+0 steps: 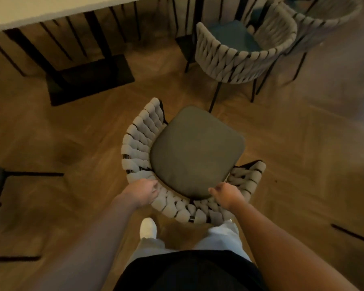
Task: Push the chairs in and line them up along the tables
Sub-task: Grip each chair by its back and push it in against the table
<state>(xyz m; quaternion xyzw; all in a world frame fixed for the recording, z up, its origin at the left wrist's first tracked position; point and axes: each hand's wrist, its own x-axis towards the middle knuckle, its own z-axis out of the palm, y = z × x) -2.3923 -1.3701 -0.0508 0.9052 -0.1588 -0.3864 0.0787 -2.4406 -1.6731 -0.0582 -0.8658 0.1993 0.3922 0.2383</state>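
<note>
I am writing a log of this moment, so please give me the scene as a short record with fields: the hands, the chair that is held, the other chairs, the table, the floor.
left hand: left hand grips the woven backrest
right hand: right hand grips the same backrest
held chair: held chair, grey seat cushion, away from the table
other chairs: blue-seat chair at upper right; second woven chair behind it
table: white table at upper left, dark pedestal base
floor: wooden floor
</note>
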